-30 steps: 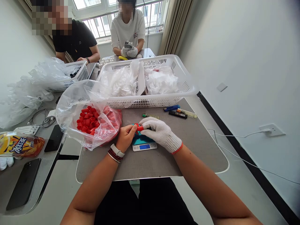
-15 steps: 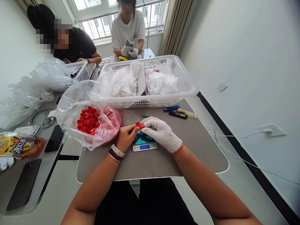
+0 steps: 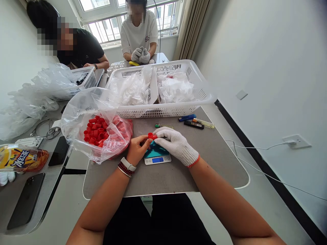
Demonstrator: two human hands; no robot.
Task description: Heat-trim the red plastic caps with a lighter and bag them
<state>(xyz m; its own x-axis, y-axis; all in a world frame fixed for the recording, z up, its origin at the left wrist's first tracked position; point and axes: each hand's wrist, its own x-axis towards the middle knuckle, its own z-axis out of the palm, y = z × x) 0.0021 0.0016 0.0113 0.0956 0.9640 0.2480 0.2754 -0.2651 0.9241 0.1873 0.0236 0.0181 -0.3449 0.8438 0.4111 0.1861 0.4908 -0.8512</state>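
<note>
Between my two hands is a red plastic pipe fitting [image 3: 151,135], held just above a small digital scale [image 3: 157,160] with a teal top. My bare left hand [image 3: 138,148] pinches the fitting from the left. My right hand [image 3: 173,141], in a white knitted glove with a red cuff edge, grips its right side between thumb and fingers. The scale's lit display seems to read 0.0. Left of my hands, a clear plastic bag [image 3: 74,115] stands open, full of red pipe fittings [image 3: 95,131]. Part of the held fitting is hidden by my fingers.
A large white basket [image 3: 163,110] with plastic bags spans the table's back. Right of centre lie a blue lighter [image 3: 187,117], a black marker [image 3: 194,125] and a clear pen [image 3: 204,123]. Two phones and a drink bottle [image 3: 24,158] lie left. Two people sit across.
My hands stay almost in place, with the fitting turned very slightly between them. The gloved hands of the person opposite have shifted a little.
</note>
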